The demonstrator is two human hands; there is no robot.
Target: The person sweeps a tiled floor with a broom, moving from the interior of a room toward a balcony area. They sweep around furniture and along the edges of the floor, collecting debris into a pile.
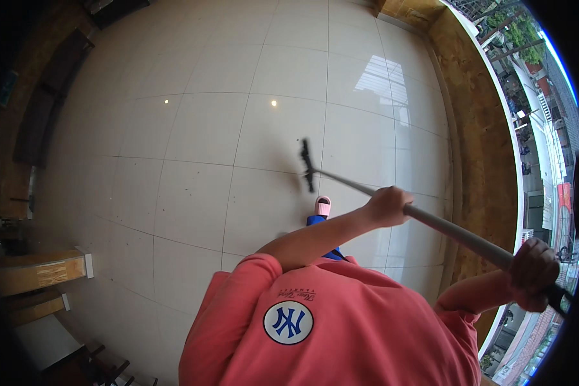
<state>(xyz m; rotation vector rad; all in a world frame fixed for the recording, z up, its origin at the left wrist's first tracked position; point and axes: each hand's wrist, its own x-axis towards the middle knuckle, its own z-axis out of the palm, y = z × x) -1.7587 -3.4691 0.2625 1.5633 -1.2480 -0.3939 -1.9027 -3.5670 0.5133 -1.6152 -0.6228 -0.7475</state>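
Note:
A long-handled broom [460, 238] with a grey pole slants across my front, from beyond my right shoulder down to the floor. Partway along the pole, my left hand [391, 206] is closed around it. Near the pole's upper end my right hand [534, 275] grips it, with a black end piece sticking out past the fist. The narrow black broom head [307, 166] is slightly blurred, at or just above the tiles, ahead of my pink slipper [323, 206]. Small dark specks of dirt [188, 189] lie scattered on the tiles to the left of the head.
Pale glossy tiles [199, 128] cover the floor and reflect light. A brown stone-faced ledge [486, 141] runs along the right, with a street outside beyond it. Wooden furniture [45, 270] stands at the left, and a dark chair [103, 367] at the lower left.

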